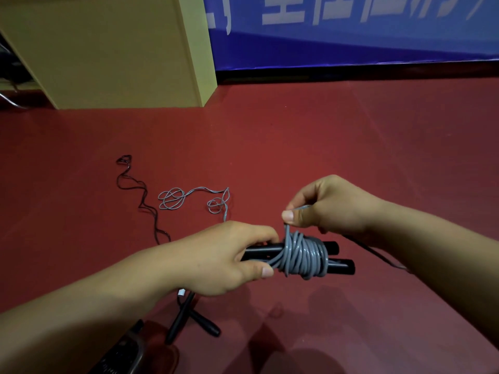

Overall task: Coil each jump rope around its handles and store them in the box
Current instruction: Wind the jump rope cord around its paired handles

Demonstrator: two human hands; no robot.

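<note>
Two black handles (337,256) lie side by side with a grey rope (302,256) coiled many times around their middle. My left hand (229,259) grips the handles at their left end. My right hand (326,206) pinches the free end of the grey rope just above the coil. Another grey rope (186,198) lies loose on the red floor. A dark thin rope (135,190) snakes beside it. A second pair of black handles (189,317) lies crossed on the floor under my left wrist.
A tall yellow cardboard box (108,49) stands at the back left on the red floor (351,144). A blue banner (351,31) runs along the back wall. A dark object (129,346) sits at the bottom left edge.
</note>
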